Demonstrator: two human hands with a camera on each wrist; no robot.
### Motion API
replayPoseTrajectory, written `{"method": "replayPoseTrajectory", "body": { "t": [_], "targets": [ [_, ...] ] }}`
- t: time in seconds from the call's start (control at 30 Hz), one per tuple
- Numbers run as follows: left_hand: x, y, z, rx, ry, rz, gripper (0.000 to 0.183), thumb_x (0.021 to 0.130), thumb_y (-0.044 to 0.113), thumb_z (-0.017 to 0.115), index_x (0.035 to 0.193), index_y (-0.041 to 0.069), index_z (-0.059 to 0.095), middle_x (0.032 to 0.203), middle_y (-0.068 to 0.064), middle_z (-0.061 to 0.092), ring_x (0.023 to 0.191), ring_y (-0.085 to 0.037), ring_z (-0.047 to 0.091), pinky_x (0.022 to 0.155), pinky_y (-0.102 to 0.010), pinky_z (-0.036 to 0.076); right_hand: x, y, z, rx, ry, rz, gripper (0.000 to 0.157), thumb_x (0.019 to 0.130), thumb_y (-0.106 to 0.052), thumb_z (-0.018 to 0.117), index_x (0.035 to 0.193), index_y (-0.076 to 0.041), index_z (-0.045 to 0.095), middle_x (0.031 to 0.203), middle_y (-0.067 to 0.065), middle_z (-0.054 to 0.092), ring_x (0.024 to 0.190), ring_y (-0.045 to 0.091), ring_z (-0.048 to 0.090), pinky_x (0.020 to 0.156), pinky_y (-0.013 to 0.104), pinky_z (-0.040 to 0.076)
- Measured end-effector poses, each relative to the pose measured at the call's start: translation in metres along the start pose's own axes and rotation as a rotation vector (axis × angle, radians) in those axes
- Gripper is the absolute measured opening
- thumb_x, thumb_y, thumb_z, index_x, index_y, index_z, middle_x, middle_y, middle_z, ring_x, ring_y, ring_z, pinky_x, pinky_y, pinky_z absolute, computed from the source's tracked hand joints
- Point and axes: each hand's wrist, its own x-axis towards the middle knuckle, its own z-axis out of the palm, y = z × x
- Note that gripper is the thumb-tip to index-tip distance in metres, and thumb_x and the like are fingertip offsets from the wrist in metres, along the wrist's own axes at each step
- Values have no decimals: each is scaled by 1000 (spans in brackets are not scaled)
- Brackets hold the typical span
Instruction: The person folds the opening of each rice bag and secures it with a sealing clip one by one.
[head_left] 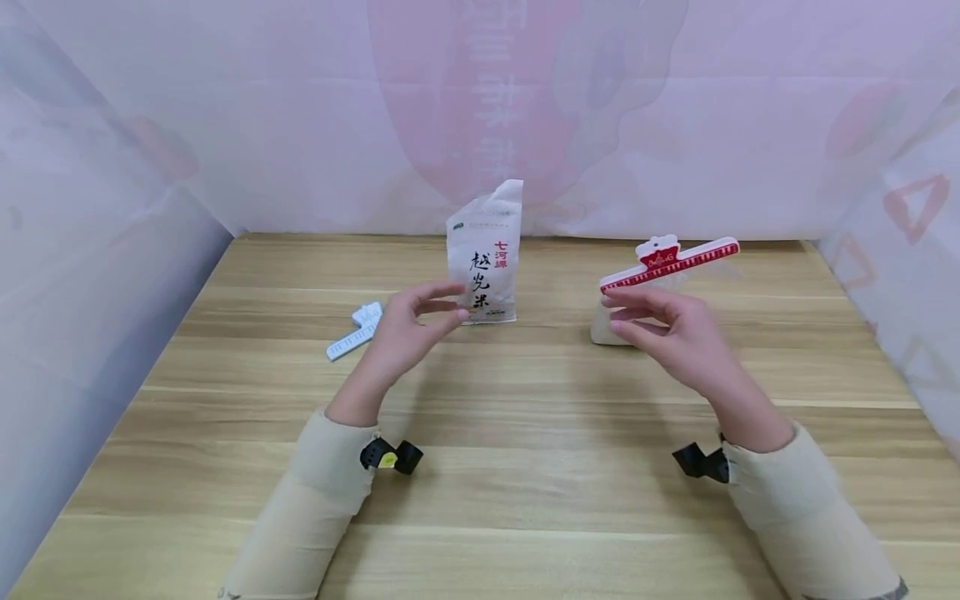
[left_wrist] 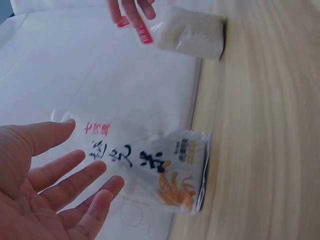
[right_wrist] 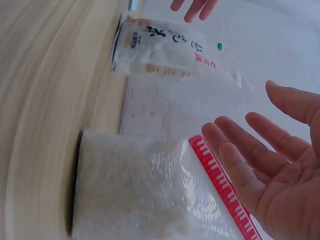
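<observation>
My left hand (head_left: 408, 329) hovers with relaxed fingers in front of a white paper-like rice bag (head_left: 497, 250), which stands upright and carries black and red characters. Nothing is held in it. To the right, a clear bag of rice (right_wrist: 132, 185) stands on the table, with a red and white sealing clip (head_left: 675, 261) slanting across its top. My right hand (head_left: 671, 333) is close by this clip, fingers loosely bent and holding nothing; it overlaps the bag in the head view. A pale blue-white clip (head_left: 351, 342) lies beside my left hand, partly hidden by it.
Everything stands on a wood-grain table (head_left: 510, 500). A pale printed cloth backdrop (head_left: 300, 150) rises along the table's back edge, and similar panels flank both sides. Small black cameras are strapped at both wrists, over beige sleeves (head_left: 300, 508).
</observation>
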Motion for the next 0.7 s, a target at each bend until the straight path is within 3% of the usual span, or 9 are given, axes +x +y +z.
{"method": "replayPoseTrajectory", "body": {
  "t": [0.27, 0.4, 0.53, 0.7],
  "targets": [
    [6, -7, -16, 26, 107, 49, 43, 94, 17, 70, 134, 6, 60, 136, -10, 62, 123, -31, 62, 97, -46, 54, 21, -8, 18, 36, -40, 23, 46, 94, -14, 69, 138, -8, 57, 136, 12, 62, 118, 27, 64, 86, 11, 52],
    [12, -10, -17, 21, 146, 18, 48, 93, 17, 71, 138, 9, 56, 138, -10, 61, 123, -30, 61, 98, -46, 54, 30, -12, 29, 51, -51, 44, 48, 94, -14, 69, 140, -8, 55, 139, 12, 60, 124, 30, 61, 95, 25, 54],
    [20, -13, -16, 17, 177, 8, 54, 91, 16, 73, 141, 8, 53, 139, -12, 60, 123, -33, 61, 97, -46, 54, 40, -15, 40, 46, -46, 63, 51, 93, -14, 70, 141, -6, 53, 141, 13, 58, 126, 30, 58, 106, 43, 49],
    [30, -15, -14, 20, 176, -8, 61, 90, 16, 75, 144, 9, 49, 141, -12, 58, 125, -33, 59, 97, -46, 54, 56, -13, 54, 44, -29, 69, 56, 92, -14, 71, 144, -5, 49, 147, 14, 53, 132, 30, 54, 108, 45, 46]
  ]
}}
